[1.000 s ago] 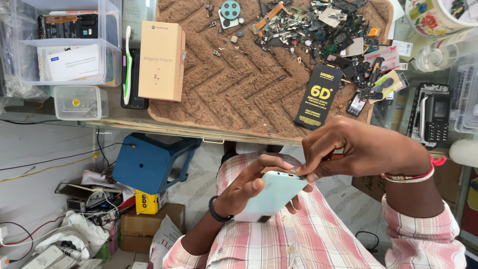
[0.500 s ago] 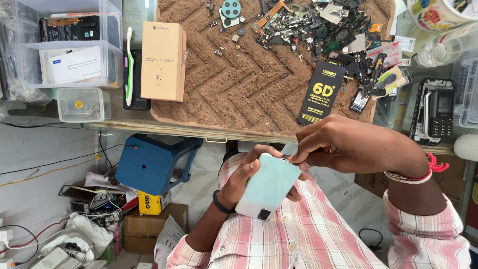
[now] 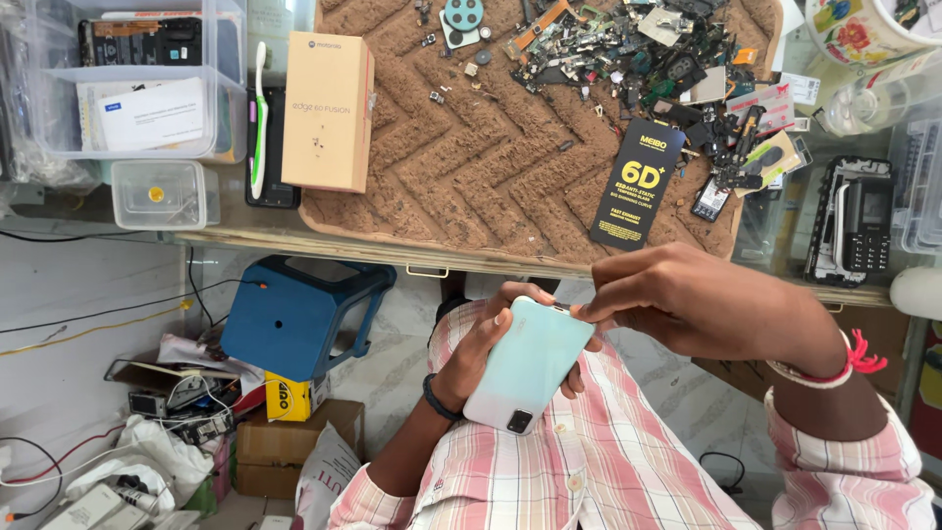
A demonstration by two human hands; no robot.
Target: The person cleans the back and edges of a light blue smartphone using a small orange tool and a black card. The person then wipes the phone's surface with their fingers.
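Observation:
My left hand (image 3: 479, 345), with a black band on the wrist, holds a pale mint-green phone (image 3: 530, 365) back side up over my lap, below the bench edge. The phone's camera end points down toward my checked shirt. My right hand (image 3: 692, 299), with a red thread on the wrist, reaches across from the right. Its fingertips pinch the phone's upper edge. The phone's screen side is hidden.
Above the hands is a bench with a brown woven mat (image 3: 461, 167) bearing several small phone parts (image 3: 628, 49), a tan box (image 3: 329, 110) and a black flat packet (image 3: 638, 185). Clear plastic boxes (image 3: 147, 88) stand left, a black keypad phone (image 3: 862, 231) right. A blue stool (image 3: 294, 314) and cardboard boxes sit on the floor.
The phone has turned in my left hand from lying crosswise to pointing camera end down. My right fingers have shifted to its upper edge.

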